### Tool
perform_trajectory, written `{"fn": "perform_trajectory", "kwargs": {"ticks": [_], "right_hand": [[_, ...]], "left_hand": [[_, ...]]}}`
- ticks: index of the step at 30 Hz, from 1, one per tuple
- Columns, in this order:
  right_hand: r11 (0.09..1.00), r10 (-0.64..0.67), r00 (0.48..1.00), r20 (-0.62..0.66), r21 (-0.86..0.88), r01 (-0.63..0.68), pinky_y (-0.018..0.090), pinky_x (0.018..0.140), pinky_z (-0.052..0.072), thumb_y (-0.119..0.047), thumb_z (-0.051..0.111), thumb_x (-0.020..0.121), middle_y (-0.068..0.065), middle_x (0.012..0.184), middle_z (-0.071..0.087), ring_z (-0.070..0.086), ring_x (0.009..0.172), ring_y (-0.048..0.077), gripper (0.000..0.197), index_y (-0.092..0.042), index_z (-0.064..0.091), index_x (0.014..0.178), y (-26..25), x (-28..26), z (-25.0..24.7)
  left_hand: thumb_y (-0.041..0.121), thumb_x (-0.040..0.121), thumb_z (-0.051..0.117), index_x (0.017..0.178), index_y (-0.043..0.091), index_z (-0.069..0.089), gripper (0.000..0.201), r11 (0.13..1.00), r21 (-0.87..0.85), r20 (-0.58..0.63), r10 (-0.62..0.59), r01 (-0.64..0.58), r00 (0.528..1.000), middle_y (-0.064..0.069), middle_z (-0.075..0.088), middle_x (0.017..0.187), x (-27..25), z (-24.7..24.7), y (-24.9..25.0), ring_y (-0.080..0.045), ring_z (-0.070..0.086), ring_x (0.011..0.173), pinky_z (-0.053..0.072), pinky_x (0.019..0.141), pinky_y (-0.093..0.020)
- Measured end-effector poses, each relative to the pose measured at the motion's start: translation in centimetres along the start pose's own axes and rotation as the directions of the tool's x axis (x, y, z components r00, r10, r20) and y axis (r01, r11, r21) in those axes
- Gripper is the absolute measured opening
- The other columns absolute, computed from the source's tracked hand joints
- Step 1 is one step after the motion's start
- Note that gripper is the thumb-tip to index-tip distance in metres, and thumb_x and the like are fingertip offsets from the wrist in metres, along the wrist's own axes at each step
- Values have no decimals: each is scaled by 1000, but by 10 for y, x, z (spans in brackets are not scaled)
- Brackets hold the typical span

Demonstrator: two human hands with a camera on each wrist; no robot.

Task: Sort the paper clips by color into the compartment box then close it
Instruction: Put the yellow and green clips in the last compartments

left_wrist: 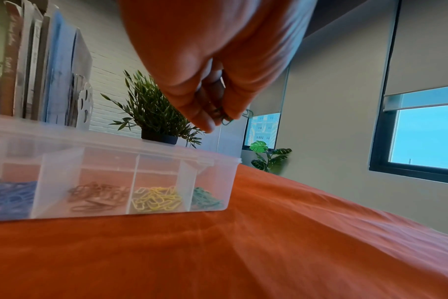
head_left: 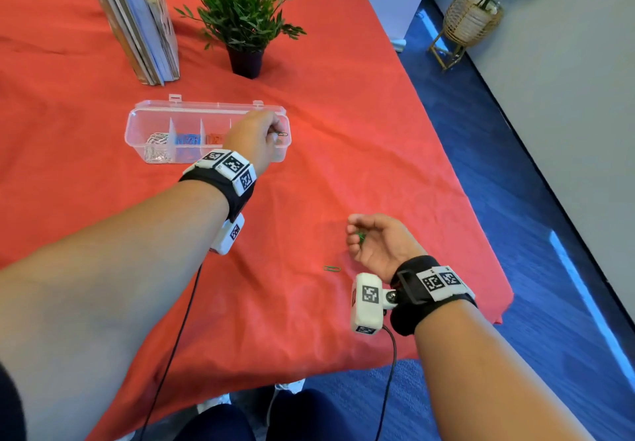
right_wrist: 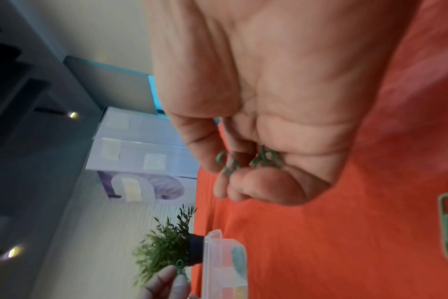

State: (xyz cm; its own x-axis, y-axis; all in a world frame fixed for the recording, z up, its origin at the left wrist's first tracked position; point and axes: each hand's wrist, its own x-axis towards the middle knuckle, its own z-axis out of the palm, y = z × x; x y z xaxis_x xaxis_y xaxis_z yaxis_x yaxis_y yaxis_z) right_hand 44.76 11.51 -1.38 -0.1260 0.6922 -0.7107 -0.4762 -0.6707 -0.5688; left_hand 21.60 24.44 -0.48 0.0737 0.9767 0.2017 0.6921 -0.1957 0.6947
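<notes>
- Nearest the body, the right hand (head_left: 376,243) is held palm up just above the cloth (head_left: 343,172), fingers curled into a cup round several green clips (right_wrist: 265,158), presumably so a batch can be carried at once.
- Just beside that hand, toward the wrist, one loose clip (head_left: 332,268) lies on the cloth, not yet gathered.
- Farther out, the left hand (head_left: 254,139) is poised over the right end of the box (head_left: 137,131), thumb and fingertips pinched on a green clip (left_wrist: 226,121), apparently to be dropped into the pile of greens (left_wrist: 207,199) below.
- Left of that hand, yellow, brownish-red, blue and silver clips are kept apart by dividers.
- Behind the hand, the lid (head_left: 206,105) is left folded back, so closing is judged still to come.
- Beyond the box, a plant (head_left: 245,17) and books (head_left: 137,21) are seen.
</notes>
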Motion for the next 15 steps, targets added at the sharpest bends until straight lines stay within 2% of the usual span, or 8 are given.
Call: {"fn": "perform_trajectory", "kwargs": {"ticks": [2, 4, 6, 7, 9, 11, 13, 15], "right_hand": [[995, 95, 993, 66, 6, -95, 16, 35, 35, -16, 48, 85, 0, 59, 47, 43, 44, 9, 17, -11, 56, 71, -4, 1, 0], [983, 136, 990, 43, -128, -130, 12, 29, 26, -17, 49, 89, -3, 54, 41, 38, 38, 5, 19, -12, 56, 72, -1, 4, 1], [931, 81, 995, -56, -352, -96, 8, 29, 18, -14, 52, 90, -3, 52, 36, 30, 33, 3, 17, -14, 55, 73, 6, 10, 3], [860, 10, 994, -106, -506, -63, 8, 30, 16, -13, 53, 89, -2, 52, 35, 28, 31, 3, 17, -15, 54, 72, 9, 14, 2], [538, -164, 979, -121, -843, -14, 13, 31, 25, -15, 56, 87, -2, 56, 44, 37, 34, 5, 18, -20, 54, 70, 14, 19, 0], [145, -259, 965, -35, -989, 3, 17, 54, 42, -21, 58, 84, 0, 70, 58, 57, 60, 14, 15, -22, 54, 69, 16, 22, -1], [-96, -241, 971, 0, -995, -23, 24, 73, 44, -26, 58, 82, 4, 86, 64, 61, 86, 21, 14, -23, 50, 71, 21, 24, 0], [-275, -213, 977, 24, -961, -36, 30, 82, 48, -32, 58, 83, 9, 102, 67, 62, 100, 26, 13, -21, 51, 82, 28, 23, 4]], "left_hand": [[0, 83, 48, 94, 13, 61, 22, 999, -23, -20, 27, -27, 999, -1, 58, 101, 8, 3, 2, -18, 54, 99, 36, 84, -21], [-2, 84, 47, 95, 11, 62, 22, 999, -19, -39, 40, -40, 998, -7, 61, 107, 15, 6, 0, -22, 56, 104, 35, 86, -20], [-2, 84, 46, 94, 11, 62, 23, 999, -5, -44, 41, -41, 998, -11, 59, 107, 20, 10, -1, -25, 57, 102, 38, 87, -22], [-2, 83, 46, 95, 10, 62, 23, 999, 7, -37, 40, -40, 999, -12, 58, 107, 23, 13, -2, -26, 57, 100, 40, 89, -25], [1, 84, 46, 101, 9, 63, 25, 999, 42, 18, 28, -29, 999, -8, 58, 112, 25, 18, -5, -23, 55, 103, 40, 94, -23], [4, 86, 47, 109, 12, 62, 29, 997, 70, 49, 9, -12, 999, -6, 55, 128, 25, 23, -9, -22, 53, 116, 33, 96, -19], [3, 85, 49, 110, 14, 63, 30, 998, 69, 33, 10, -13, 999, -7, 54, 132, 22, 24, -11, -24, 52, 121, 35, 99, -23], [3, 83, 51, 105, 15, 64, 28, 998, 62, -1, 25, -25, 1000, -8, 56, 127, 17, 21, -11, -26, 52, 119, 37, 102, -29]]}}
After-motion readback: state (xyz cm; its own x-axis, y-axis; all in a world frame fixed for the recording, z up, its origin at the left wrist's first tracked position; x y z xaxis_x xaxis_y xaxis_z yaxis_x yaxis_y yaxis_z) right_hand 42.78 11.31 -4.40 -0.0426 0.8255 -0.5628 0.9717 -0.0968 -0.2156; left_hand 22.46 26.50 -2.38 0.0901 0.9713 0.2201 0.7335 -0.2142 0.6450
